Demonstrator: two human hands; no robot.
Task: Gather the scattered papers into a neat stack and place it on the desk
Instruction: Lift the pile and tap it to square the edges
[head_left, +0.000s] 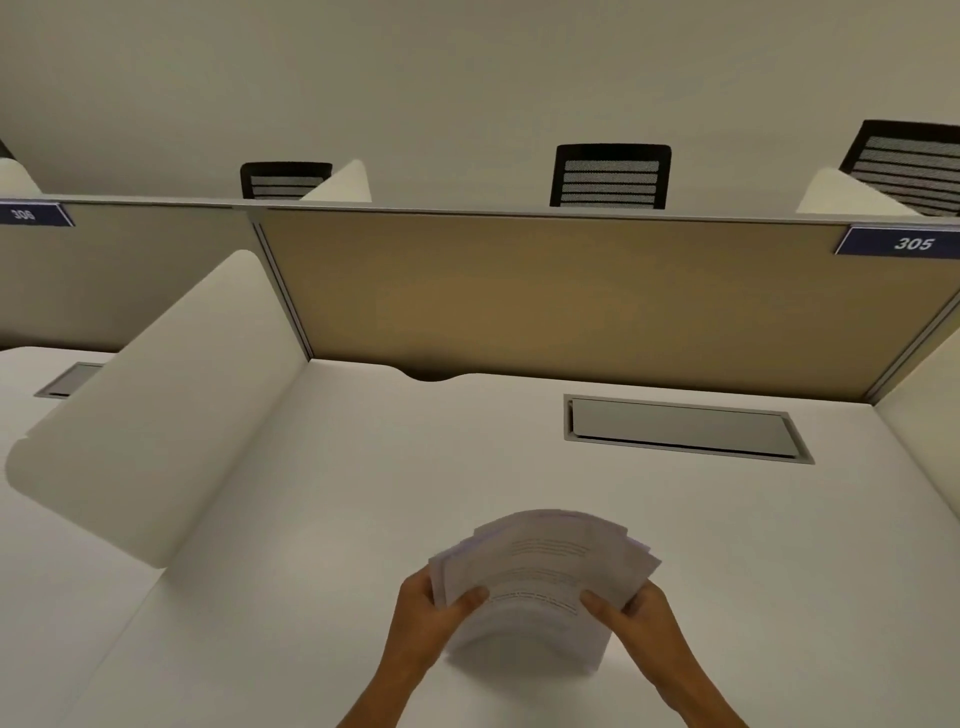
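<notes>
A bundle of white printed papers (540, 566) stands on its lower edge on the white desk (322, 519), near the front middle. The sheets fan out unevenly at the top and bow outward lower down. My left hand (431, 618) grips the bundle's left side, thumb across the front sheet. My right hand (636, 616) grips the right side the same way. No loose sheets lie elsewhere on the desk.
A grey cable hatch (680, 428) is set into the desk at the back right. A tan partition (545, 296) with a blue "305" plate (904, 241) closes the back. A white divider (156, 405) walls the left side. Black chairs (610, 176) stand beyond.
</notes>
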